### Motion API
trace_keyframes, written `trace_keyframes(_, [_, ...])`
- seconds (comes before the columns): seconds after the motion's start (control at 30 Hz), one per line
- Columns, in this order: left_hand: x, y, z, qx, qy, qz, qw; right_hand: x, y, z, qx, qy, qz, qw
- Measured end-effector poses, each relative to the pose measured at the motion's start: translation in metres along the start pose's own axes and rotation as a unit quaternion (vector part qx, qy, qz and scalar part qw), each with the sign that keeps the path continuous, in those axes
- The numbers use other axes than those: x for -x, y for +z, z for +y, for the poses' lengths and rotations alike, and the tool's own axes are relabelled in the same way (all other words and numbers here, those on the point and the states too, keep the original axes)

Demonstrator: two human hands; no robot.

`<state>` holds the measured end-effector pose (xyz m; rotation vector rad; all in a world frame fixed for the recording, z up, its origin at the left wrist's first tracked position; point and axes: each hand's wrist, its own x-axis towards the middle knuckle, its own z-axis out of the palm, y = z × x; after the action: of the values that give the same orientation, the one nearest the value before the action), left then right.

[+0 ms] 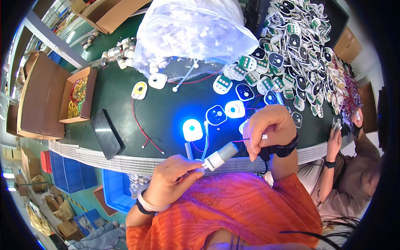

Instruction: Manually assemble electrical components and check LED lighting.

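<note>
My left hand [177, 173] pinches the white end of a small cylindrical motor [225, 155], silver at its other end, held tilted above the table's near edge. From the silver end, thin red and dark wires [241, 141] run to my right hand [271, 125]. Its fingers are closed on these wires, and a small white connector [265, 136] shows at the fingertips. Just beyond my hands lies a round-cornered white piece [193, 130] glowing blue. Close by are a dark-faced panel [216, 115] and a white piece with a central hole [235, 109].
A clear plastic bag [191, 33] of white parts stands at the back. Piled panels [291, 54] cover the right side. A black phone-like slab [105, 133] and a box of yellow rings [77, 95] lie left. A co-worker's hands [334, 139] work at far right.
</note>
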<state>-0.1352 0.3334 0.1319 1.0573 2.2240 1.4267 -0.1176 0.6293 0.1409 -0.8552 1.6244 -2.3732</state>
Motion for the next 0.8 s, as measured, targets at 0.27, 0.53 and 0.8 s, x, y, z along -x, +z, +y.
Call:
trace_keyframes(0.27, [-0.068, -0.016, -0.018, -0.122, 0.027, -0.055, 0.991, -0.006, 0.001, 0.014, -0.113, -0.087, -0.062, 0.988])
trace_keyframes(0.53, [-0.146, 0.037, -0.047, -0.422, -0.006, -0.047, 0.906, 0.002, -0.003, 0.023, -0.195, -0.036, -0.089, 0.976])
trace_keyframes(0.8, [-0.148, -0.015, -0.078, -0.3, -0.021, 0.068, 0.951, -0.004, -0.009, -0.001, -0.379, -0.1, -0.204, 0.897])
